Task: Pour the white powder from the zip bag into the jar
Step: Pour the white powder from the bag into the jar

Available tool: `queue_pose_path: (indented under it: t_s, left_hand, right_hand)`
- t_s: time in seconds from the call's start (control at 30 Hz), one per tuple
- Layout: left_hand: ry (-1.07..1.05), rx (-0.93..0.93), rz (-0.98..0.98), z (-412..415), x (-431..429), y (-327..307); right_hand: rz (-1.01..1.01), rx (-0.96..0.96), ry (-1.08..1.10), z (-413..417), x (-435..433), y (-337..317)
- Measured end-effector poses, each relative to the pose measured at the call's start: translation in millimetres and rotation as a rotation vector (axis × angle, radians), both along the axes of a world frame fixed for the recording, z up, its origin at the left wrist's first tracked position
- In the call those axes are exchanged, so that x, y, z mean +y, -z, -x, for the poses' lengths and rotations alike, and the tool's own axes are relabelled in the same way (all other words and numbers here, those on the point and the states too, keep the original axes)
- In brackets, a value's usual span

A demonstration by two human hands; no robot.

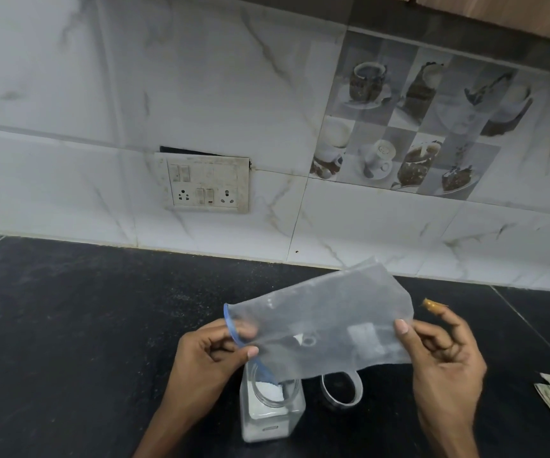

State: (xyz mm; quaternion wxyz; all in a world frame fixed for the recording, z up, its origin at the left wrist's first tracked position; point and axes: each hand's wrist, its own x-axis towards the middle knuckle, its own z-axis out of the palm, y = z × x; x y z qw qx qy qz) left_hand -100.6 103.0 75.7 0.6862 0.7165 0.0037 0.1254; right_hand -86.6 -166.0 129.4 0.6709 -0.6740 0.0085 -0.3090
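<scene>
Our left hand [212,348] has its grip pinched on the blue zip mouth of the zip bag [326,322], and our right hand [445,352] pinches the bag's far bottom end, holding it higher. The mouth tips down into the open jar [268,414], which stands on the dark surface [69,325] near us. White powder [268,390] already sits in the jar. The bag looks almost empty, so we think the pouring is nearly done. The lid ring [341,390] lies just right of the jar.
</scene>
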Motion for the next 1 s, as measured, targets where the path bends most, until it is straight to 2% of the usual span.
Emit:
queue_pose_path:
  t_s: [0.17,0.47,0.67,0.87,1.0]
  left_hand:
    - [-0.011,-0.001,-0.043,-6,-2,-5]
    - [-0.052,0.041,0.009,-8,-6,12]
    - [-0.092,-0.105,0.019,-13,-2,1]
    - [-0.133,-0.388,-0.169,-30,0,-50]
    - [-0.06,-0.521,-0.378,-47,3,-93]
  right_hand:
    - [0.013,0.019,0.022,3,-3,2]
    - [-0.036,0.042,0.028,-2,-3,13]
    - [-0.06,0.066,0.005,-10,-9,28]
    - [0.21,-0.035,0.05,-13,-5,7]
    - [0.508,-0.13,0.028,-21,7,-36]
